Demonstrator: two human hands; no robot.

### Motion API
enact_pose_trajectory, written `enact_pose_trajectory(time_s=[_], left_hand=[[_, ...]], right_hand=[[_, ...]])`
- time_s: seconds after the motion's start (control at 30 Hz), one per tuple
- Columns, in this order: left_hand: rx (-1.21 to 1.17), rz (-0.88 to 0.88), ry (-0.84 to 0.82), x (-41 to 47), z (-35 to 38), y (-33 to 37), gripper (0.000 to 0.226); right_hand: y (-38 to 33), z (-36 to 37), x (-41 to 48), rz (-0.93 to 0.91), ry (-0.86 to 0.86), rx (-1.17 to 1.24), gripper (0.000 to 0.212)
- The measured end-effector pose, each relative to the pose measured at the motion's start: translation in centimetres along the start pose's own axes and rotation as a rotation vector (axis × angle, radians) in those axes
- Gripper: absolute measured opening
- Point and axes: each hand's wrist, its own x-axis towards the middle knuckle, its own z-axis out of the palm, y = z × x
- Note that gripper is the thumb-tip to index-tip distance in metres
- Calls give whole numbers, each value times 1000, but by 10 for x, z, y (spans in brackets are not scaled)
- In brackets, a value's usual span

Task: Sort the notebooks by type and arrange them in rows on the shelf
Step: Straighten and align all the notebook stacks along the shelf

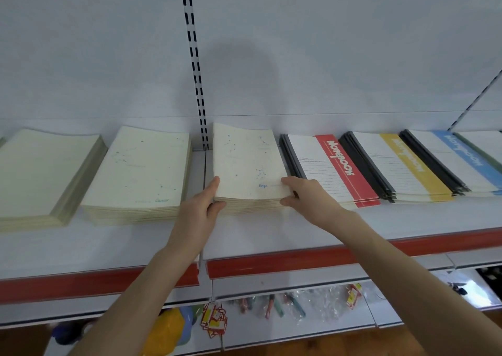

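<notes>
A cream stack of constellation notebooks marked "Virgo" [244, 162] lies in the middle of the white shelf [271, 233]. My left hand [199, 209] grips the stack's front left corner, thumb along its side. At the front right corner my right hand [304, 195] holds the same stack, thumb on the top cover and fingers at the edge. To the left lie a "Cancer" constellation stack [138, 173] and a plain cream stack [40, 176]. To the right are rows of red [336, 165], yellow [402, 162] and blue [461, 157] "Notebook" stacks.
A slotted upright [195, 65] runs down the white back panel behind the stacks. The shelf front carries a red price strip [271, 263]. Below it, a lower shelf holds bagged pens [285, 304], red-yellow tags [214, 320] and a yellow item [165, 331].
</notes>
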Motion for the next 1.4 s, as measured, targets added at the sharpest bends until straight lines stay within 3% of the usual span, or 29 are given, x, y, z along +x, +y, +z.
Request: enact_pose_trajectory(time_s=[0.33,0.57,0.83,1.0,1.4], left_hand=[[-62,3,-8,2,-5,7,47],[16,28,-59,1,-7,6,46],[87,79,-72,-3,-8,7,46],[110,151,16,-6,-20,6,30],[408,367,-35,10,33,77,50]], right_hand=[[7,-6,5,10,-29,67,36],[8,-4,6,32,1,144,48],[-1,0,-5,7,22,-8,39],[5,-14,-13,-39,199,-65,32],[74,-76,-8,55,296,-66,40]])
